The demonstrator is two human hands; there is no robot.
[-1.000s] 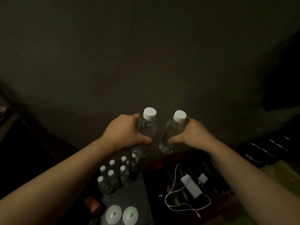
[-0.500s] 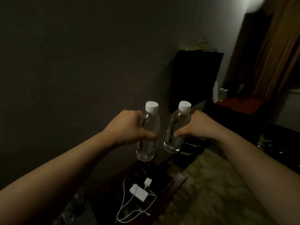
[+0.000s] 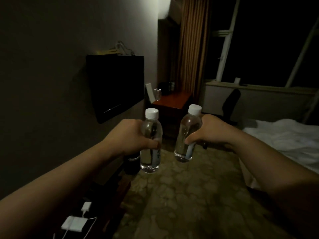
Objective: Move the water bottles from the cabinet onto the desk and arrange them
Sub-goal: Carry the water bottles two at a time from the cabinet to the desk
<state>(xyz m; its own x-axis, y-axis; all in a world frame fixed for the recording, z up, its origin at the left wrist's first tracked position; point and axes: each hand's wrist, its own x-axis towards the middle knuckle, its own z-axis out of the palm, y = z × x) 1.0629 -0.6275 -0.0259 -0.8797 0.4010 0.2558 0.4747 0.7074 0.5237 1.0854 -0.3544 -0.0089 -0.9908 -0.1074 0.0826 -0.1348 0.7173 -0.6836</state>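
Observation:
My left hand [image 3: 128, 137] is closed round a clear water bottle with a white cap [image 3: 151, 128], held upright in front of me. My right hand [image 3: 211, 131] grips a second clear bottle with a white cap [image 3: 189, 128], tilted slightly left. Both bottles hang in the air above the carpet, a short gap between them. Far ahead stands a reddish wooden desk [image 3: 174, 100] against the wall, with two small bottles [image 3: 158, 94] at its left end.
A dark wall-mounted television [image 3: 117, 87] is on the left wall. A low dark shelf [image 3: 110, 195] at lower left carries a white charger with cables [image 3: 75, 225]. A bed with white sheets [image 3: 284, 140] lies right; a black chair [image 3: 230, 104] sits past the desk. Patterned carpet [image 3: 189, 195] runs ahead.
The view has swung right and up, from the cabinet with its bottles to the room and the far desk. Both hands still hold their bottles, now slightly further apart.

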